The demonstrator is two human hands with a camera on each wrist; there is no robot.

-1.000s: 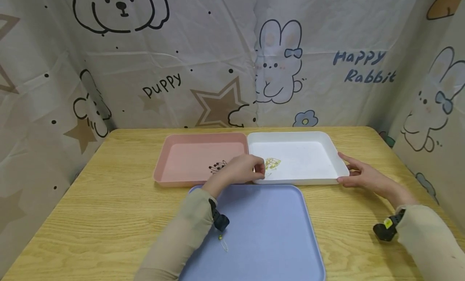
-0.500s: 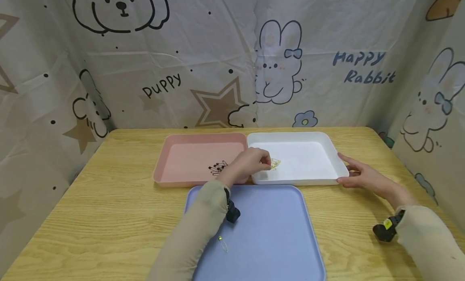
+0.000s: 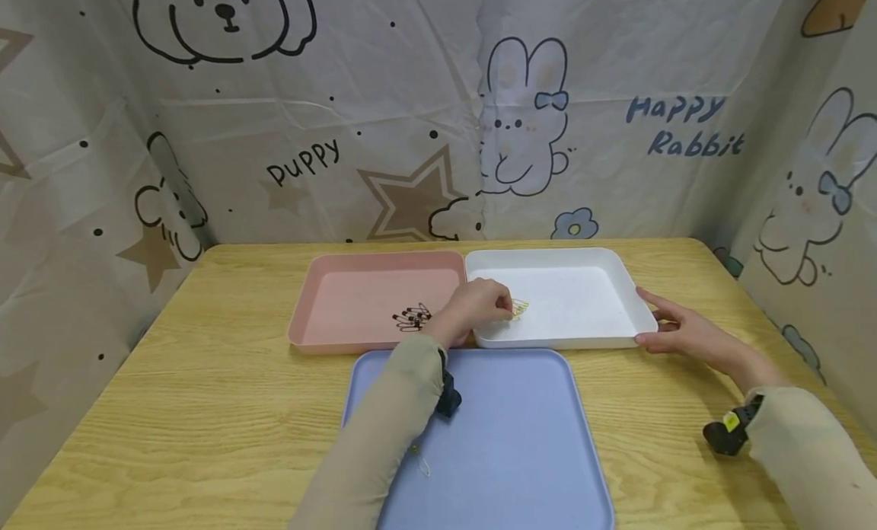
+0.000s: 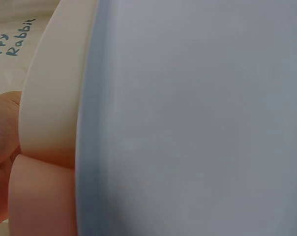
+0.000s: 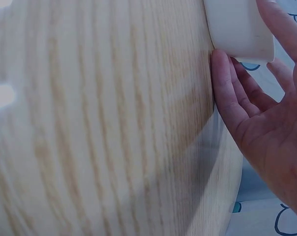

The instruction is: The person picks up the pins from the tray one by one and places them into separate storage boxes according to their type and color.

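My left hand [image 3: 505,308] reaches over the near left corner of the white tray [image 3: 562,341], fingers curled with their tips at a small pile of gold safety pins [image 3: 521,308]. Whether it pinches one is hidden. The left wrist view shows only the white tray's wall [image 4: 50,98], the blue tray [image 4: 197,118] and a bit of the hand [image 4: 1,142]. My right hand [image 3: 645,317] rests with straight fingers against the white tray's right near corner; the right wrist view shows this hand [image 5: 247,64] touching that corner [image 5: 237,24].
A pink tray [image 3: 356,286] beside the white one holds several black safety pins [image 3: 411,317]. A large blue tray [image 3: 521,439] lies in front of me with one gold pin [image 3: 420,459] on it by my left sleeve. Patterned curtains enclose the wooden table [image 3: 205,408].
My left hand moved up and right from the white tray's near edge to the gold pins inside it; the forearm slid forward over the blue tray. The right hand stayed put.
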